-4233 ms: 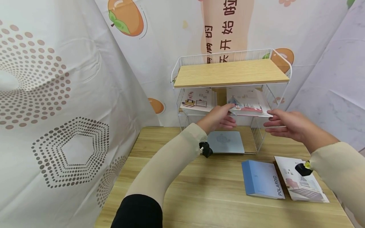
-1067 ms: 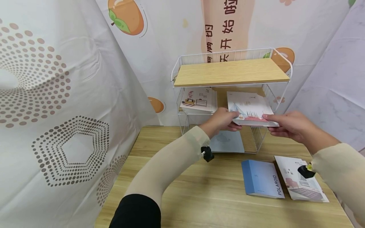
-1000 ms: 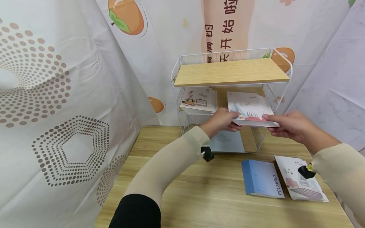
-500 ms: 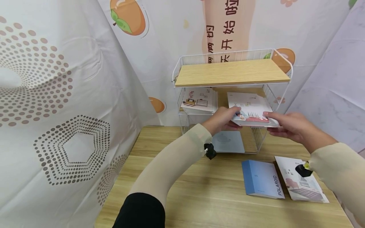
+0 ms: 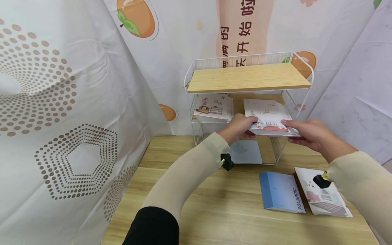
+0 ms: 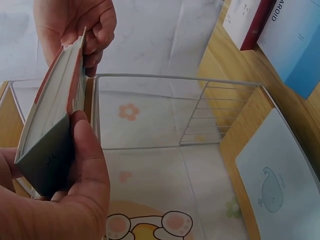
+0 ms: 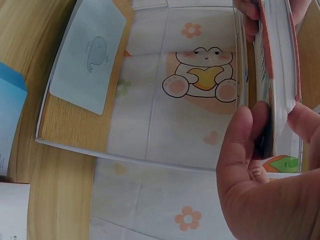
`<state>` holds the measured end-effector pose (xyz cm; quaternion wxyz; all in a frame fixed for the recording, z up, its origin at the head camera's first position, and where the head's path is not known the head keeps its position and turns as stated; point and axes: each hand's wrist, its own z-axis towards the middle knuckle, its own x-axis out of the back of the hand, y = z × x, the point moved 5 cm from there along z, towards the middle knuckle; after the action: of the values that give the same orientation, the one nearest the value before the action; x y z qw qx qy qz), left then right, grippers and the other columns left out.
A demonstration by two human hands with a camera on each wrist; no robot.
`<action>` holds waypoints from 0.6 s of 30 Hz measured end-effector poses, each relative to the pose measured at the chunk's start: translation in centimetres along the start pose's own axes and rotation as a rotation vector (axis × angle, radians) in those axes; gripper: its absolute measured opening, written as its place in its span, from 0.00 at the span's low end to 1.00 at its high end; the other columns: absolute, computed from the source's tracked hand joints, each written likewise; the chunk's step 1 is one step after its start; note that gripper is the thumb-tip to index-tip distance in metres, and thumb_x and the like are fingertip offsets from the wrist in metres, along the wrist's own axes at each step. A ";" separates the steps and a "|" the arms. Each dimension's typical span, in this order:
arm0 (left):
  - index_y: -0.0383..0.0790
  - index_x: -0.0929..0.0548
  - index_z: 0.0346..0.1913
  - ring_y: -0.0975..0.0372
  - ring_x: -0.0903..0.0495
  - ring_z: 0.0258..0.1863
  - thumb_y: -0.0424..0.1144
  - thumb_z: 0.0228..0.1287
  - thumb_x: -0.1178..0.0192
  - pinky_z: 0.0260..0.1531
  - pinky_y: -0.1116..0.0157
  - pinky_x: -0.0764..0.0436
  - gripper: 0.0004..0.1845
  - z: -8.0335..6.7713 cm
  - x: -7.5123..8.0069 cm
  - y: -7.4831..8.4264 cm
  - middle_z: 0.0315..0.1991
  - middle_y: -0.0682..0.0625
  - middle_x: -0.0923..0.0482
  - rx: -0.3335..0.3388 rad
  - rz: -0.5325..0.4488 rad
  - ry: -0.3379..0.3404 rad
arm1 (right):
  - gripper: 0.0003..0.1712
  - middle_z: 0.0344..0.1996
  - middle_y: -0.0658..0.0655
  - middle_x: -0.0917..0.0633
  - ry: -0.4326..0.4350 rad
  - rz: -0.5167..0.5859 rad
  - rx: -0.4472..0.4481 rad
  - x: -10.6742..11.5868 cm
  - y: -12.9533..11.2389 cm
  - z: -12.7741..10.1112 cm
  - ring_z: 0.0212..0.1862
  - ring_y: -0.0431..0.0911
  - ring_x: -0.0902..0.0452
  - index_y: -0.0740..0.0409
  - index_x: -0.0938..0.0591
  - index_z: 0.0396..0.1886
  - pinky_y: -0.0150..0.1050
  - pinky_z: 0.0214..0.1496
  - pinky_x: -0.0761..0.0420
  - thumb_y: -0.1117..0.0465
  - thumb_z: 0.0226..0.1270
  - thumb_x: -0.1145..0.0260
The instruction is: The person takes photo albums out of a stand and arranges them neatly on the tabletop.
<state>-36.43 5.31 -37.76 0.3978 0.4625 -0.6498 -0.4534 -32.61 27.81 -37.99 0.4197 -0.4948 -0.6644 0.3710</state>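
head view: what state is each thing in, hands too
left hand: gripping held books
right hand: gripping held books
held books: closed, jutting from middle shelf
left books: closed, flat on middle shelf
whale notebook: flat on lower shelf
POLAROID book: closed, flat on table
white book: closed, flat on table
rack: upright

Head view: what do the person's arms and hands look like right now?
Left hand and right hand wear no gloves. The left sleeve and right sleeve are cream, with black fabric behind the left one. The left wrist device and right wrist device are black, the latter with a yellow patch.
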 end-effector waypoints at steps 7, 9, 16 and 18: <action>0.37 0.18 0.44 0.58 0.13 0.24 0.46 0.76 0.40 0.32 0.61 0.10 0.14 -0.5 0.1 0.0 0.30 0.45 0.12 0.005 0.016 -0.013 | 0.37 0.28 0.43 0.11 0.002 -0.029 0.013 0.0 0.0 -0.2 0.33 0.37 0.13 0.68 0.28 0.59 0.36 0.44 0.11 0.41 0.70 0.30; 0.37 0.18 0.44 0.59 0.13 0.25 0.46 0.76 0.39 0.34 0.59 0.10 0.14 -0.6 0.1 0.0 0.30 0.45 0.12 0.011 0.019 -0.010 | 0.35 0.28 0.42 0.11 0.000 -0.038 0.015 0.0 0.0 -0.3 0.33 0.37 0.13 0.67 0.26 0.57 0.36 0.44 0.11 0.41 0.70 0.30; 0.36 0.19 0.43 0.60 0.14 0.23 0.46 0.75 0.38 0.33 0.60 0.10 0.14 -1.1 0.2 0.0 0.29 0.45 0.13 0.002 0.060 0.019 | 0.27 0.28 0.43 0.11 -0.016 -0.060 0.035 -0.2 -0.1 -0.8 0.34 0.36 0.14 0.62 0.20 0.47 0.37 0.44 0.10 0.41 0.70 0.30; 0.36 0.19 0.42 0.60 0.15 0.21 0.46 0.75 0.38 0.29 0.63 0.11 0.14 -1.2 0.2 0.0 0.28 0.45 0.13 -0.004 0.074 0.028 | 0.24 0.29 0.43 0.11 -0.021 -0.060 0.036 -0.2 0.0 -0.9 0.34 0.36 0.14 0.59 0.18 0.44 0.37 0.45 0.10 0.42 0.70 0.30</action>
<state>-35.32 4.81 -37.41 0.4243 0.4435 -0.6600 -0.4331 -31.79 27.71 -37.67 0.4325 -0.4629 -0.6766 0.3753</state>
